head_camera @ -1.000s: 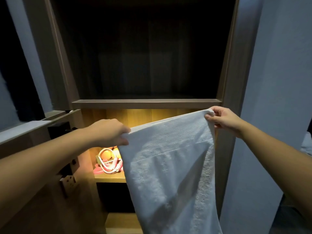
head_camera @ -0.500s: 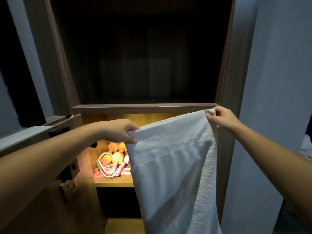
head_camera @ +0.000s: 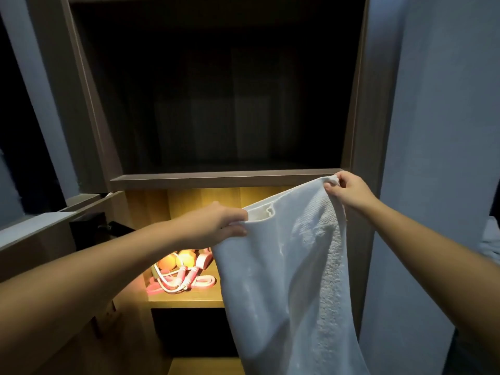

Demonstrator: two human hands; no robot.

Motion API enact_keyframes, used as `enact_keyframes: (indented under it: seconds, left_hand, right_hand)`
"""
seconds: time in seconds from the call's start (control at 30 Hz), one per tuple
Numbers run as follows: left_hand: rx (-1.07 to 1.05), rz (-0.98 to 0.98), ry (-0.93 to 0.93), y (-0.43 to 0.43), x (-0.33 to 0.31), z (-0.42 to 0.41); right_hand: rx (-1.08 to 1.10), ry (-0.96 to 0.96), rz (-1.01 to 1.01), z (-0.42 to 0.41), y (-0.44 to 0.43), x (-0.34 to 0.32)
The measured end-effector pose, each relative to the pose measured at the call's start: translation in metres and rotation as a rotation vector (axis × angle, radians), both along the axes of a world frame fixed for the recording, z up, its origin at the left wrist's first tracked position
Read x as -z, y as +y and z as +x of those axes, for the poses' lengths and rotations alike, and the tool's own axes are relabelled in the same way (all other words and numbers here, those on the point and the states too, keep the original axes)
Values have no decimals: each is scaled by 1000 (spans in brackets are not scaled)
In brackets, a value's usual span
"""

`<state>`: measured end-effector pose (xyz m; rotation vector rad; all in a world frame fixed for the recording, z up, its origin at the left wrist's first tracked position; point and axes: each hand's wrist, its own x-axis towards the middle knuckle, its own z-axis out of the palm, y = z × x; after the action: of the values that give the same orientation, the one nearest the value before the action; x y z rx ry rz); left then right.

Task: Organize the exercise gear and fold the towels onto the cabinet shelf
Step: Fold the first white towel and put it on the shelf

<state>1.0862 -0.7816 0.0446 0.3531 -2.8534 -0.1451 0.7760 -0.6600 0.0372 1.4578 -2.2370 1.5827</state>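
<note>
White towel (head_camera: 286,272) hanging before lit shelf (head_camera: 186,303)

Cabinet (head_camera: 357,104): tall, brown wood frame; upper compartment dark
Shelf (head_camera: 216,180): brown front edge between the dark bay and the lit one
Light: warm yellow glow in lower compartment (head_camera: 203,197)
Wall (head_camera: 438,131): pale blue-grey, right of cabinet
Door (head_camera: 38,244): open at left; dark handle (head_camera: 115,228)

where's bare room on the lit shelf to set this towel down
Bare strip on the lit wooden shelf in front of the pink-and-white skipping rope. Left back crowded with orange gear. Right side hidden behind the white terry towel.
</note>
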Motion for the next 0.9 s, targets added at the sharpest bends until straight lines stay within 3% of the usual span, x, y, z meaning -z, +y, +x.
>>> enact_keyframes:
  seconds: [0.33,0.5,0.57,0.67,0.73,0.8,0.87,0.9]
  left_hand:
    - [-27,23,-101,13,-19,-22]
    - [-14,292,-355,8,-45,-3]
    - [-58,190,-400,3,-48,2]
    - [-250,-153,-440,-10,-48,3]
    - [-311,-354,-340,-21,-49,5]
    - [-292,-552,-123,-34,-58,9]
    - [-300,-591,-15,-50,-65,15]
    - [-312,-604,-58,-56,-67,18]
  right_hand:
    - [34,-23,79,-16,-10,18]
    - [71,-66,115,-27,-8,27]
    - [58,-66,126,-26,-7,25]
    - [40,-38,109,-21,-11,17]
    - [51,-15,27,-17,-13,7]
    - [35,-65,-141,-15,-15,-7]
    - [-20,-112,-215,-13,-14,-19]
    - [-34,-86,-176,-13,-14,-20]
